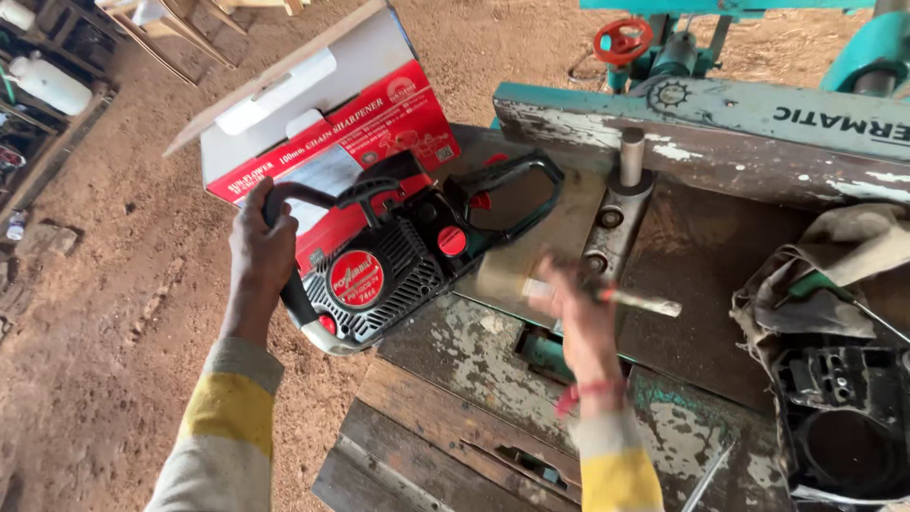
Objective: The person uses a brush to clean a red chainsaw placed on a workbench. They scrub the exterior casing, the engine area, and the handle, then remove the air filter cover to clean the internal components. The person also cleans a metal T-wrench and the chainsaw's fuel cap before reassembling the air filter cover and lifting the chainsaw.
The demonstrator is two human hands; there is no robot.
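The left hand [258, 248] is clenched round the front handle of the chainsaw body [403, 256], which juts past the table's [455, 351] left edge. It may well tip or slide off should that grip loosen. The blurred right hand [580, 318] grasps a paintbrush [607, 296]. Behind stands a red-and-white box [322, 104]. At the right edge a rag [834, 275] and black casing [844, 417] crowd the table.
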